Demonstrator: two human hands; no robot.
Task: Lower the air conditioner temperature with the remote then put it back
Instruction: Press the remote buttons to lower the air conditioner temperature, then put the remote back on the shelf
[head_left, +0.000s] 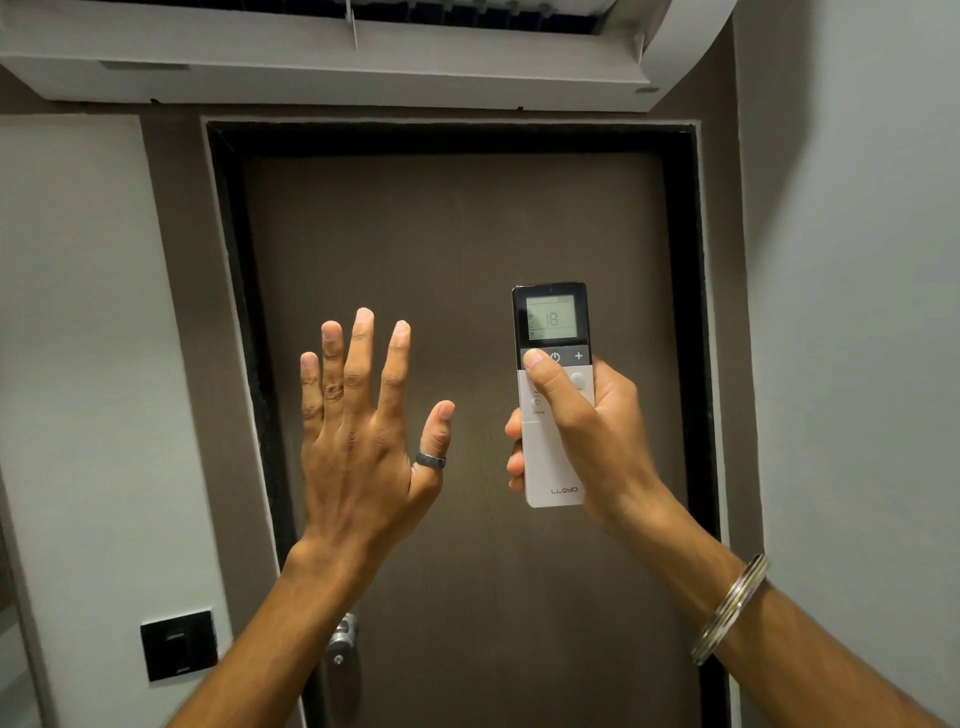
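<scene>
Wrapped around the lower body of the slim white remote with its black display head (553, 395), my right hand (582, 431) holds it upright in front of the brown door (467, 260), fingers curled behind its left edge and the thumb laid across the face. The thumb tip (535, 359) rests on the button at the left of the row, beside the power symbol and opposite the plus — the minus key, I judge, though the thumb covers it. The screen reads 18.

To do this well I should keep the top of the remote aimed up at the white air conditioner unit (363, 62) above the door frame, press in short single taps, and check the number after each one.

My left hand (363, 426) holds nothing — fingers spread wide, palm toward the door, a dark ring (431, 460) on the thumb, well apart from the remote.
</scene>
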